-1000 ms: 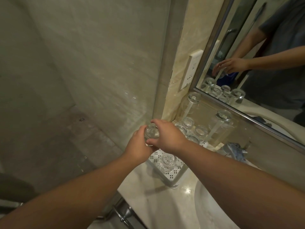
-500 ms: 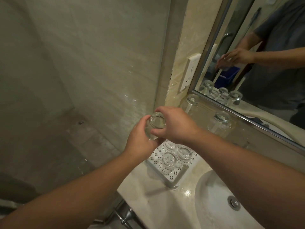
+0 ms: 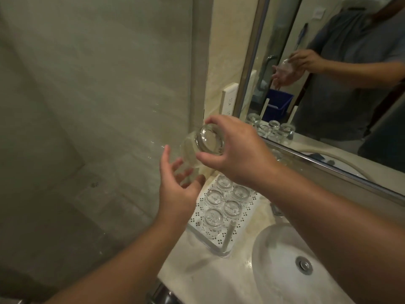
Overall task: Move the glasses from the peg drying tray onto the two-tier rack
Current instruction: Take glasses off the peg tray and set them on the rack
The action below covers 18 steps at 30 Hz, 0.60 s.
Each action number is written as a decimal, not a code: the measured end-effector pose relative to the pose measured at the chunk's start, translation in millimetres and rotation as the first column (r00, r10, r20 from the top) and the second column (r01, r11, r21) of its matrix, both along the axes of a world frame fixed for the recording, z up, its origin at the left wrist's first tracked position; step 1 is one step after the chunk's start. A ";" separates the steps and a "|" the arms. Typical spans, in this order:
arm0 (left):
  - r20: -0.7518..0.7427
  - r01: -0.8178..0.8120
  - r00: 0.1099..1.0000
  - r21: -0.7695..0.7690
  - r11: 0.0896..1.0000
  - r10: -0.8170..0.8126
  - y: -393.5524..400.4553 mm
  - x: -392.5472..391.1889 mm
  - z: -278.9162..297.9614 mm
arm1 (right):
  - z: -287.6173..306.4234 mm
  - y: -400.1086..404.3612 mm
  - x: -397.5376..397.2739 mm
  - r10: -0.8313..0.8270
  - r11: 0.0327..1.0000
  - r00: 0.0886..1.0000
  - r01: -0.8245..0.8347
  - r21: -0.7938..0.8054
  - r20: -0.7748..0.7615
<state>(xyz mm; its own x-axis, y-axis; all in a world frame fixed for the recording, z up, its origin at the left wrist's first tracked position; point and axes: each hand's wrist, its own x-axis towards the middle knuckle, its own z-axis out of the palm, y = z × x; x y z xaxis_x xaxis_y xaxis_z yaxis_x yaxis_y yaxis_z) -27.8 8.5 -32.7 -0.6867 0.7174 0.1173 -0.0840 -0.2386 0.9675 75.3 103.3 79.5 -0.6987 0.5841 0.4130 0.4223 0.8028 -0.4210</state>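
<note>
Head view: the right hand (image 3: 238,154) pinches a clear glass (image 3: 205,148) by its thick base, the fingers curled round the rim of the base; the glass is tilted, with its mouth turned toward the left hand.
Left hand: the left hand (image 3: 177,185) is spread, fingers relaxed, just under the mouth of the glass; I cannot tell if the fingertips touch it.
Where the glass is: in the air, above and to the left of the white perforated tray (image 3: 247,207) on the counter (image 3: 197,279).
Other glasses: five glasses (image 3: 232,208) stand upside down on the tray, close together, beside a white peg (image 3: 228,238).
Advice for this step: I think the open palm should support the body of the glass before the right hand lets go, because wet glass can slip. Bring it down straight into a free place, so it does not knock its neighbours.
Risk: the sink (image 3: 285,270) and the hard counter are directly below.
Writing and brands: no label on the glass can be read; the wall socket plate (image 3: 229,97) has marks too small to read.
</note>
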 end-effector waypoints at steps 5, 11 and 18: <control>0.634 0.221 0.744 0.065 0.973 -0.212 -1.0 27.6 32.8 | 0.2 -5.7 12.4 -0.042 0.997 0.983 0.029 -0.075 -0.180; 0.707 0.350 0.600 0.189 0.918 -0.374 0.0 26.2 54.7 | -6.8 -16.1 18.0 -0.048 0.991 0.961 0.012 -0.133 -0.272; 0.682 0.365 0.609 0.211 0.907 -0.404 5.2 18.4 72.1 | -25.4 -28.3 12.4 -0.020 0.991 0.958 -0.018 -0.129 -0.287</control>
<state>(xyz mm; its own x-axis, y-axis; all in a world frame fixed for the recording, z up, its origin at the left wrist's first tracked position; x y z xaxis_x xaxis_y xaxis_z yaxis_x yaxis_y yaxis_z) -9.5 13.7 39.5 -0.2392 0.9421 -0.2348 -0.8194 -0.0661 0.5694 87.7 75.0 54.1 -0.5609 0.6464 0.5173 0.2693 0.7333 -0.6243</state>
